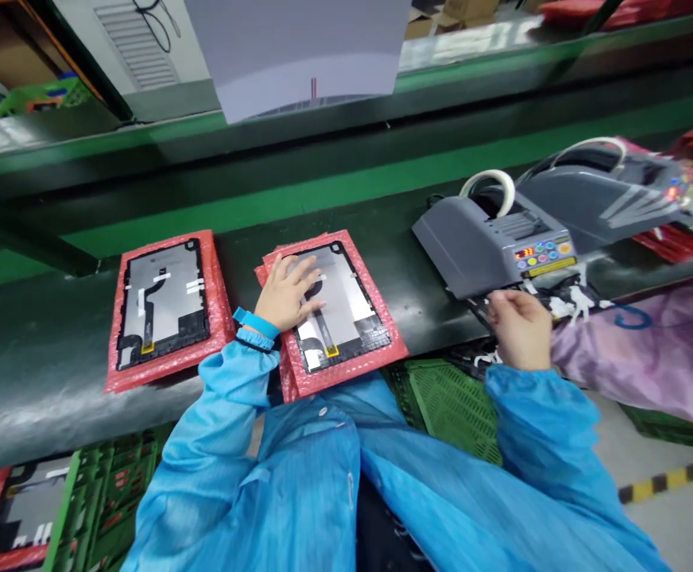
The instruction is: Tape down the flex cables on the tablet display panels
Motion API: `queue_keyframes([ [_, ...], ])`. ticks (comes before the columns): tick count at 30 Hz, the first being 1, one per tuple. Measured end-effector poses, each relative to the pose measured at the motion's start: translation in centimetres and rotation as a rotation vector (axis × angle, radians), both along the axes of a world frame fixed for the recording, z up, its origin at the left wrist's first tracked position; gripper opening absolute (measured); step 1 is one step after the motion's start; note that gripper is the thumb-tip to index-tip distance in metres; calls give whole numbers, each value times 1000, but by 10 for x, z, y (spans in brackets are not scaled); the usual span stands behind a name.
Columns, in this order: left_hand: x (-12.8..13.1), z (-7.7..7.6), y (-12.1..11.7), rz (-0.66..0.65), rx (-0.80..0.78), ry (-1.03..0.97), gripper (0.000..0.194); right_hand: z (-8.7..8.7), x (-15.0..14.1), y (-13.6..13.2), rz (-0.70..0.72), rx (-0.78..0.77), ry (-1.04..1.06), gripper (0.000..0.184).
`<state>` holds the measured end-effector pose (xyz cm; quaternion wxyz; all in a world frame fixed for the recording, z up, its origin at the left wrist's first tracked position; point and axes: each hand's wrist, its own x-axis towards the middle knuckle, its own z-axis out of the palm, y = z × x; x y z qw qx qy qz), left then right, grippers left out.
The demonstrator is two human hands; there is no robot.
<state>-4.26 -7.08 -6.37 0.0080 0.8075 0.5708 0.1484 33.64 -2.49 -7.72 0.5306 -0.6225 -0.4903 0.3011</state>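
My left hand [288,292], a blue band at its wrist, lies with spread fingers on a tablet screen panel [348,300]. The panel has a grey back, a black frame and a dark ribbon cable with a yellow end. Under it are red bubble-wrap bags [389,335]. My right hand [520,327] is closed in a pinch just in front of a grey tape dispenser [478,246]; whatever its fingertips hold is too small to make out. To the left, a similar panel [175,278] with white tape pieces rests on more red bubble wrap [222,311].
A second tape dispenser [609,191] stands farther right, near a co-worker's pink sleeve [638,345]. Green crates [454,405] sit below the bench edge, one at lower left beside another panel [28,508]. A white sheet [299,48] hangs at the back.
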Motion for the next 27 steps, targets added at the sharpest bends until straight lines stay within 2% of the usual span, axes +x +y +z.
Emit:
queue_keyframes([
  [3, 6, -2, 0, 20, -27, 28, 54, 1, 33, -3, -174, -57, 131, 41],
  [7, 0, -9, -4, 100, -4, 13, 50, 8, 38, 10, -159, -77, 253, 46],
  [10, -5, -6, -12, 145, 25, 10, 49, 10, 33, 22, -136, -68, 293, 43],
  [12, -6, -2, -19, 168, 45, 11, 49, 9, 30, 24, -143, -19, 285, 39],
  [16, -2, 4, -24, 184, 132, -9, 53, 3, 32, 19, -250, 169, 245, 34],
  [21, 13, 13, -10, 94, 220, -49, 47, -3, 35, 16, -226, 174, 337, 36],
  [27, 42, 26, 3, -48, 144, -59, 36, 0, 29, 25, -248, 168, 415, 39],
])
